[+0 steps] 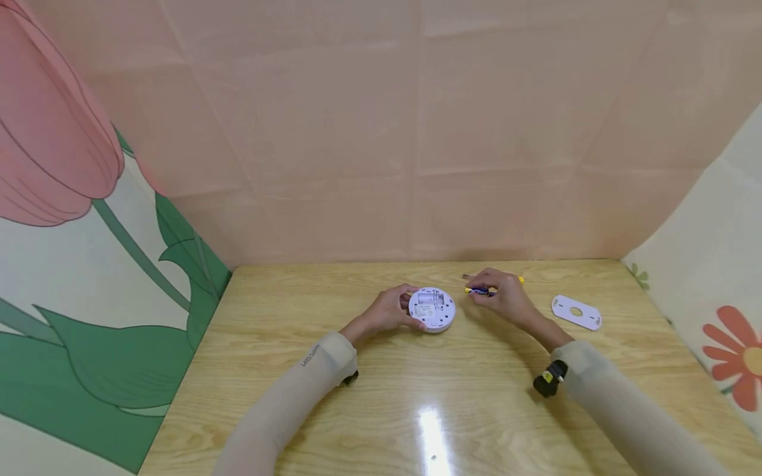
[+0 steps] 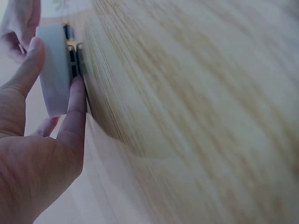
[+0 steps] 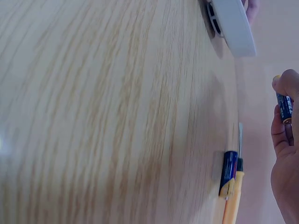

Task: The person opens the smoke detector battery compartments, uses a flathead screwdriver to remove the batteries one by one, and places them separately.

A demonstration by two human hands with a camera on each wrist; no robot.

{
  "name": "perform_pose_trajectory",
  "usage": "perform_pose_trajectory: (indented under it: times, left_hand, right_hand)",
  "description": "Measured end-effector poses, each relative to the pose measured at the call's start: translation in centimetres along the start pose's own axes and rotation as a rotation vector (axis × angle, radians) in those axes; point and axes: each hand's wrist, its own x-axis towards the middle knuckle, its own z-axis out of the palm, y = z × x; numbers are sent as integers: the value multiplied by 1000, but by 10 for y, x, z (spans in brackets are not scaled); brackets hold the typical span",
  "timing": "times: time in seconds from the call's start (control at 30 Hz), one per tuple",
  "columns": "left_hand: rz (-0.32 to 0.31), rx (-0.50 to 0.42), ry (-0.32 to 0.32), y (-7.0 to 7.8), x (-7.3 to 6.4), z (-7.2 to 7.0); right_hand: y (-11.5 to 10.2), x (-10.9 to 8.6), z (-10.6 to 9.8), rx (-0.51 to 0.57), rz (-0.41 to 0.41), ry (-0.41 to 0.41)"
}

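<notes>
My left hand point(image 1: 389, 309) grips the left edge of a round white smoke alarm point(image 1: 433, 324), thumb on the near side and fingers on the far side. Its back faces up, with a printed label and an uncovered battery compartment point(image 1: 430, 299). Seen from the left wrist, the alarm point(image 2: 53, 70) is edge-on, with dark slots on its lower side. Just to the right of it, my right hand point(image 1: 505, 297) pinches a dark blue and yellow battery point(image 1: 479, 291) above the table. In the right wrist view the held battery point(image 3: 285, 108) sits between thumb and fingers.
Another battery point(image 3: 228, 173) lies on the table beside a screwdriver with a yellow handle point(image 3: 233, 198). A white oblong plate point(image 1: 586, 316) with a central hole lies to the right of my right hand. Behind the wooden table point(image 1: 286, 304) hangs a pinkish cloth point(image 1: 333, 165).
</notes>
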Motion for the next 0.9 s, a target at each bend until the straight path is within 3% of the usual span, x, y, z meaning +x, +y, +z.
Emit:
perform_pose_trajectory:
  times: [0.23,0.63,0.9]
  left_hand:
    - [-1,12,-1,2,-1,0]
    - [-5,-12,3,2,-1,-1]
    - [6,-19,-7,-1,1,-1]
  right_hand:
    - [10,-7,-12,-72,-13,29]
    - [25,-16,-30,-133,33,47]
    - [40,-22,-41,-180,111,66]
